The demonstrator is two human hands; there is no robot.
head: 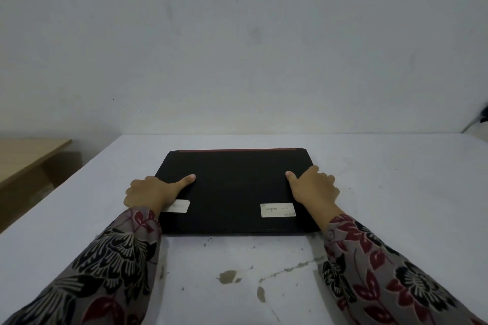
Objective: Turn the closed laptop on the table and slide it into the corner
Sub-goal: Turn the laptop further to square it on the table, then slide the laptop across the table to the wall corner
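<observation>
A closed black laptop [237,190] with a red strip along its far edge lies flat in the middle of the white table [396,192], square to me. Two white stickers sit near its front edge. My left hand [150,191] grips the laptop's left side, thumb on the lid, fingers curled over the edge. My right hand [314,187] grips the right side the same way, thumb on top. Both sleeves are floral patterned.
The table's far edge meets a plain white wall [237,47]. The table's left edge runs diagonally; beyond it stands a lower wooden table [23,158]. Paint chips mark the tabletop [229,276] near me. A dark object [483,113] pokes in at the far right.
</observation>
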